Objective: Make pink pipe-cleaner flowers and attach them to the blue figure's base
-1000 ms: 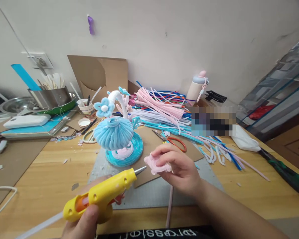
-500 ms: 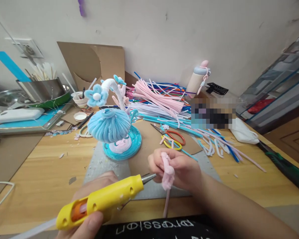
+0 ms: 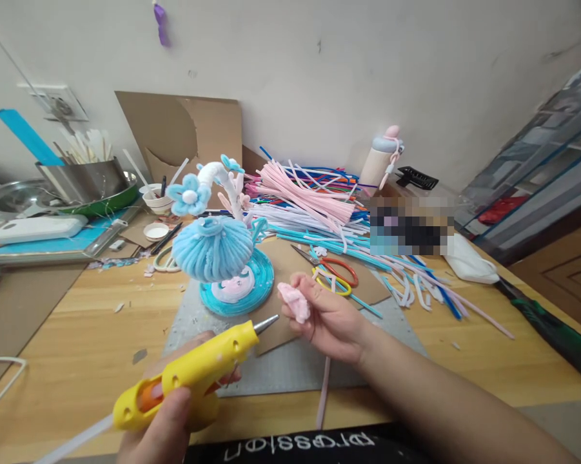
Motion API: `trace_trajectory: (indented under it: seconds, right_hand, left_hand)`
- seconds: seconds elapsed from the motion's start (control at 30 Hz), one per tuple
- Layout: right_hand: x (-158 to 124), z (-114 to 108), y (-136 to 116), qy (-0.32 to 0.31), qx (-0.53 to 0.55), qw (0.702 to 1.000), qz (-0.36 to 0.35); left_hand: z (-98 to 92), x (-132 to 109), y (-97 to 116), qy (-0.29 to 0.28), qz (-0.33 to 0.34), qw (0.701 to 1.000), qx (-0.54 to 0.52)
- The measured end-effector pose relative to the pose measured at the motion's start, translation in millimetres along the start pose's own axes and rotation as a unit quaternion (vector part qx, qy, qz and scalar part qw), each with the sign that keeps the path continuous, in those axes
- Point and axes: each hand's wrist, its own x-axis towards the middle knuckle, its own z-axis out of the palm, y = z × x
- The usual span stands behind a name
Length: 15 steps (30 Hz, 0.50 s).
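My left hand [image 3: 167, 419] grips a yellow hot glue gun [image 3: 193, 372] low in the view, its metal nozzle pointing up and right. My right hand [image 3: 326, 316] pinches a small pink fuzzy pipe-cleaner piece [image 3: 294, 301] just right of the nozzle tip, with a short gap between them. Behind both stands a blue pipe-cleaner mushroom figure [image 3: 213, 248] with a blue flower, on a round blue coiled base [image 3: 258, 283]. A pale pink pipe cleaner [image 3: 323, 393] lies on the grey mat under my right wrist.
A grey mat [image 3: 290, 367] and cardboard cover the wooden table [image 3: 77, 348]. A big heap of coloured pipe cleaners [image 3: 314, 206] lies behind, with red and yellow scissors [image 3: 338, 274]. A metal pot, small cups and a power bank sit at left; a bottle [image 3: 380, 164] stands at the back.
My right hand has turned and lifted the pink piece, which now sits at my fingertips instead of hanging down. The glue gun has dropped slightly and drawn a little left.
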Motion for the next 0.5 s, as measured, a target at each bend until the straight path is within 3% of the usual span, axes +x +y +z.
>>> trace_trajectory:
  seconds: [0.13, 0.27, 0.33, 0.43, 0.5]
  right_hand:
    - [-1, 2, -6, 0.021, 0.019, 0.999, 0.021]
    - [-2, 8, -10, -0.006, 0.007, 1.000, 0.004]
    - [-1, 8, -9, 0.020, -0.008, 1.000, 0.007]
    - [2, 5, -8, 0.078, -0.081, 0.994, 0.014]
    - [4, 0, -6, 0.096, -0.194, 0.976, 0.006]
  left_hand:
    - [3.6, -4, 6, 0.036, -0.049, 0.997, -0.054]
    - [0.6, -1, 0, 0.032, -0.052, 0.997, -0.052]
    - [0.3, 0, -2, 0.032, -0.051, 0.996, -0.062]
    - [1.5, -1, -5, 0.042, -0.057, 0.994, -0.080]
    - [2.5, -2, -7, 0.056, -0.066, 0.992, -0.089]
